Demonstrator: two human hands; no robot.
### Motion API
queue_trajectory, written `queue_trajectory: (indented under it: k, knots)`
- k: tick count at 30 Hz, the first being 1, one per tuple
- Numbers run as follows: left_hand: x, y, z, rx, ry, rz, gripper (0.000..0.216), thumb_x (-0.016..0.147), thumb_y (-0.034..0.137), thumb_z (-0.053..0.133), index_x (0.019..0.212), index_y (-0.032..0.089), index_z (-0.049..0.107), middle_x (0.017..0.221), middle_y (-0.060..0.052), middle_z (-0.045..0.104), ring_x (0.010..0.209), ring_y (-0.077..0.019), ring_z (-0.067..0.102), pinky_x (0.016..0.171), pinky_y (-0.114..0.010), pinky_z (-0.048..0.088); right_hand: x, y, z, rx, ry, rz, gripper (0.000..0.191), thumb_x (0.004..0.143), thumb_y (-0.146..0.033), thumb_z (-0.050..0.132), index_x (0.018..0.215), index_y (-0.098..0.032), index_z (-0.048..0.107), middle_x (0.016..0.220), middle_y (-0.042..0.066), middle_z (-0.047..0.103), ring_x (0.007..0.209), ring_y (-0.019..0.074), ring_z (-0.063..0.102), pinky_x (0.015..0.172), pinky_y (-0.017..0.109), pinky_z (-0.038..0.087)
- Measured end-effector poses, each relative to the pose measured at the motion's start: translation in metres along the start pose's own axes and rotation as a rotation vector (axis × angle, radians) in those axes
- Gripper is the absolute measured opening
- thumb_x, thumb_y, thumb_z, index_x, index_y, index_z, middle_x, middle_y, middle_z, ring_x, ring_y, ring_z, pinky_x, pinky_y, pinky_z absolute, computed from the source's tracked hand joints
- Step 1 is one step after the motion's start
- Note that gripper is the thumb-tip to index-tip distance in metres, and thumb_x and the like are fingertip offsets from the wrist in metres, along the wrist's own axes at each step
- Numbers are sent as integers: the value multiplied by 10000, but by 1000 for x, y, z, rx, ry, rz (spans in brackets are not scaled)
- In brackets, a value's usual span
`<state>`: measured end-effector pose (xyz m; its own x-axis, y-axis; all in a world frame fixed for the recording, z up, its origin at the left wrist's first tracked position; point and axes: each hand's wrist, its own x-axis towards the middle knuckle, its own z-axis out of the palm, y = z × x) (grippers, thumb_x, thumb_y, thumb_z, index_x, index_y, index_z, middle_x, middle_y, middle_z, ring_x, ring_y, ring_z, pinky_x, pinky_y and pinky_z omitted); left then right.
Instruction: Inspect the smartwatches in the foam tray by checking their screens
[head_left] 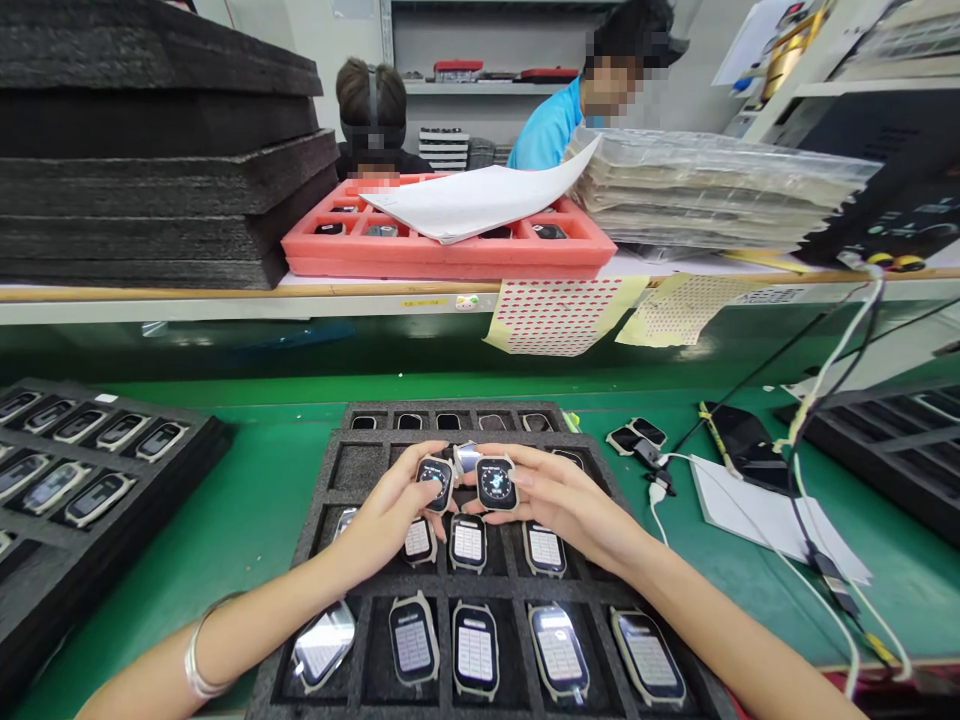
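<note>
Between thumb and fingers, my left hand grips a smartwatch with no strap; its dark screen is lit and the thumb lies on the glass. Close beside it, my right hand is closed on a second smartwatch, whose lit face points toward me. Both are raised over a black foam tray. In the tray's compartments lie several more watch bodies, among them a watch with a pale grid on its screen. Part of the tray's upper rows is hidden by my hands.
Another foam tray of watches sits at left, a further dark tray at right. Cables, a black phone and white paper lie right. On the shelf are a red foam tray and stacked black foam. Two people are beyond.
</note>
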<state>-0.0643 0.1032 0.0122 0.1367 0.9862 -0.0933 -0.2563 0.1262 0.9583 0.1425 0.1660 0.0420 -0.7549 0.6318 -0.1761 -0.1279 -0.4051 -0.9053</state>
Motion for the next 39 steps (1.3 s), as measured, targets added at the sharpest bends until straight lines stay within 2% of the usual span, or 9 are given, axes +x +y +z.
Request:
queue_trajectory:
  k: [4, 10, 22, 25, 31, 39]
  knots:
    - [2, 1, 0, -94, 13, -16, 359, 823, 254, 511, 1174, 184, 530, 1011, -75, 553, 776, -188, 581, 613, -318, 539, 1, 1, 1, -9, 74, -29, 399, 849, -249, 641, 1237, -180, 573, 1164, 127, 664, 1009, 287, 666, 895, 469, 520]
    - [1, -2, -1, -84, -15, 1, 353, 828, 220, 491, 1178, 188, 531, 1041, -84, 559, 792, -188, 573, 624, -313, 541, 1, 3, 3, 3, 136, -23, 495, 808, -184, 663, 1287, -205, 541, 1151, 112, 674, 962, 275, 689, 864, 457, 544]
    - [0, -2, -1, -42, -62, 21, 329, 814, 175, 475, 1136, 198, 537, 1005, -65, 561, 831, -196, 576, 649, -313, 550, 0, 6, 3, -71, 141, -51, 454, 840, -238, 665, 1277, -199, 550, 1087, 123, 703, 934, 272, 699, 808, 445, 575]
    - [-1, -1, 0, -25, -66, 29, 349, 811, 168, 485, 1153, 206, 539, 982, -56, 578, 820, -187, 581, 667, -317, 552, -1, 6, 3, -73, 130, -62, 467, 846, -250, 664, 1294, -213, 534, 1114, 112, 693, 987, 267, 679, 857, 468, 555]
    - [-2, 4, 3, -10, -28, 59, 329, 841, 251, 577, 1162, 199, 535, 1028, -82, 606, 927, -221, 591, 686, -322, 578, -1, 4, 4, -24, 125, -96, 463, 840, -276, 672, 1286, -242, 549, 1186, 108, 661, 1067, 273, 637, 935, 527, 492]
    - [-1, 7, 4, -6, -3, 34, 324, 828, 306, 645, 1107, 181, 537, 943, -64, 606, 833, -202, 637, 611, -290, 587, -1, 3, 4, -62, 220, -107, 472, 843, -311, 669, 1290, -217, 548, 1149, 124, 675, 1019, 281, 658, 899, 510, 520]
